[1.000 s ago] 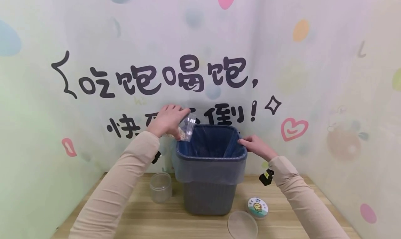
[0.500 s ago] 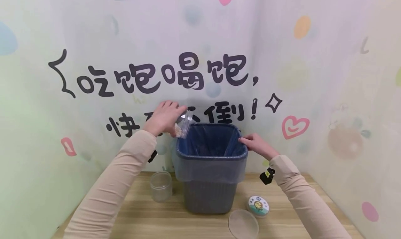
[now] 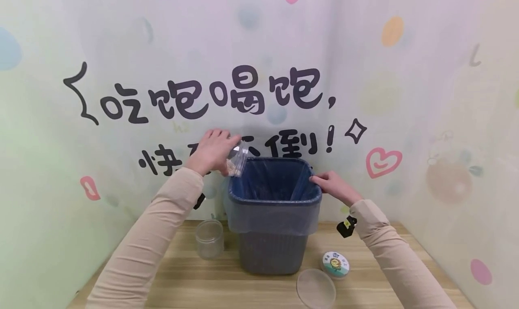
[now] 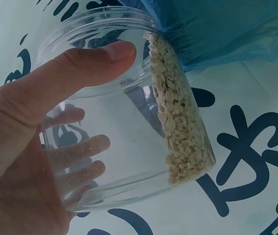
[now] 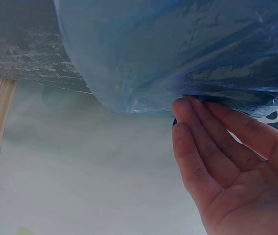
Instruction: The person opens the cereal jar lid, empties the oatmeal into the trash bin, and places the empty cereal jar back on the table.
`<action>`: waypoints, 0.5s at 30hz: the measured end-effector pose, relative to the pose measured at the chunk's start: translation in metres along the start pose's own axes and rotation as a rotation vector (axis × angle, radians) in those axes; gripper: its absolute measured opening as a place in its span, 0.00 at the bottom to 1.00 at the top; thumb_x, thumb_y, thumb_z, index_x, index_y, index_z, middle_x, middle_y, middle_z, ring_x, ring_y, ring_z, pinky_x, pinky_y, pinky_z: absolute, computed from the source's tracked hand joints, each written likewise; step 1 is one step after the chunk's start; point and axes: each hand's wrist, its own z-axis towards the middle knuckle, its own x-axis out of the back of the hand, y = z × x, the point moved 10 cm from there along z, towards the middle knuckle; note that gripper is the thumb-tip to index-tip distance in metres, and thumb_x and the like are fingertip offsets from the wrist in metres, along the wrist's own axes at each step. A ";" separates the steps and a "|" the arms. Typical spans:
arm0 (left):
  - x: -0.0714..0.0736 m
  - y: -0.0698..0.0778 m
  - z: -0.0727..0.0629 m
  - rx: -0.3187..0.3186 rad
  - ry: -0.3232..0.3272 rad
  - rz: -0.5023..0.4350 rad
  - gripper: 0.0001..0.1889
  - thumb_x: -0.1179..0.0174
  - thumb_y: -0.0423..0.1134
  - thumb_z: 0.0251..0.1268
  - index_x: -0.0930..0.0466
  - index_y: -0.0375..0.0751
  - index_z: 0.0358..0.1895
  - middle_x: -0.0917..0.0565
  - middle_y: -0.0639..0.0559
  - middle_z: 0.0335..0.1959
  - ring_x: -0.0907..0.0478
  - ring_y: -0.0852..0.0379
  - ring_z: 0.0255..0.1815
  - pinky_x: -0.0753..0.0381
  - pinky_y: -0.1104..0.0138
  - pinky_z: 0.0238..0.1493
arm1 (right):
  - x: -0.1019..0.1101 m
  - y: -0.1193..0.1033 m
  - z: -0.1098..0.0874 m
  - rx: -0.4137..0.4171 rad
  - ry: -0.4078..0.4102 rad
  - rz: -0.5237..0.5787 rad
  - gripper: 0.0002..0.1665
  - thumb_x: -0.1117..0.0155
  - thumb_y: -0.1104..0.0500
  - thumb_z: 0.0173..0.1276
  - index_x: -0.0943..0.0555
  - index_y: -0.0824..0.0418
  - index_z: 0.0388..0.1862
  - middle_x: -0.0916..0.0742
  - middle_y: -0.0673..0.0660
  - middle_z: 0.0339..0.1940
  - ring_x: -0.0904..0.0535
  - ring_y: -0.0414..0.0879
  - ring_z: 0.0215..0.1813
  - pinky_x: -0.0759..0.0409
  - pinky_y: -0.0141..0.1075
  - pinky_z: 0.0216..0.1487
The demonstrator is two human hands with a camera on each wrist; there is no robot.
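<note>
My left hand (image 3: pixel 212 152) grips a clear plastic jar (image 4: pixel 124 132) tilted on its side, mouth toward the trash bin (image 3: pixel 273 255). Rolled oats (image 4: pixel 180 117) lie along the jar's lower wall, up to its mouth. The jar's mouth is right at the bin's left rim, overlapping the blue bin liner (image 4: pixel 222 34) in the left wrist view. At the bin's right rim, my right hand (image 3: pixel 335 187) pinches the edge with the liner folded over it. Its fingers (image 5: pixel 195 147) lie against the outside of the liner, and the thumb is hidden in the right wrist view.
A second clear jar (image 3: pixel 209 239), without a lid, stands on the wooden table (image 3: pixel 194 286) left of the bin. Right of the bin lie a round translucent lid (image 3: pixel 316 288) and a printed round lid (image 3: pixel 335 265). A printed wall (image 3: pixel 251 43) rises close behind.
My left hand has shifted slightly up and left with the jar, tilting it a little differently. The right hand keeps its place on the rim. The head view has dipped slightly.
</note>
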 end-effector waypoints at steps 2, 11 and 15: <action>-0.001 -0.001 0.000 0.008 -0.008 -0.016 0.51 0.20 0.43 0.35 0.38 0.43 0.69 0.32 0.36 0.64 0.42 0.36 0.67 0.47 0.47 0.68 | 0.001 0.000 -0.001 0.001 -0.002 -0.005 0.20 0.50 0.54 0.75 0.17 0.69 0.36 0.17 0.51 0.27 0.21 0.43 0.34 0.21 0.40 0.47; 0.000 0.002 0.002 -0.017 -0.011 -0.014 0.51 0.20 0.42 0.34 0.37 0.43 0.68 0.31 0.36 0.62 0.40 0.36 0.65 0.46 0.46 0.68 | 0.000 0.001 -0.003 -0.004 -0.012 -0.018 0.21 0.50 0.53 0.75 0.17 0.68 0.37 0.16 0.52 0.29 0.20 0.45 0.36 0.21 0.43 0.50; 0.003 0.002 0.002 -0.023 -0.005 0.000 0.50 0.19 0.42 0.32 0.36 0.42 0.66 0.30 0.36 0.61 0.39 0.36 0.64 0.45 0.47 0.67 | 0.001 0.001 -0.001 -0.014 -0.002 -0.022 0.22 0.51 0.52 0.76 0.16 0.68 0.39 0.15 0.53 0.30 0.20 0.45 0.37 0.21 0.45 0.51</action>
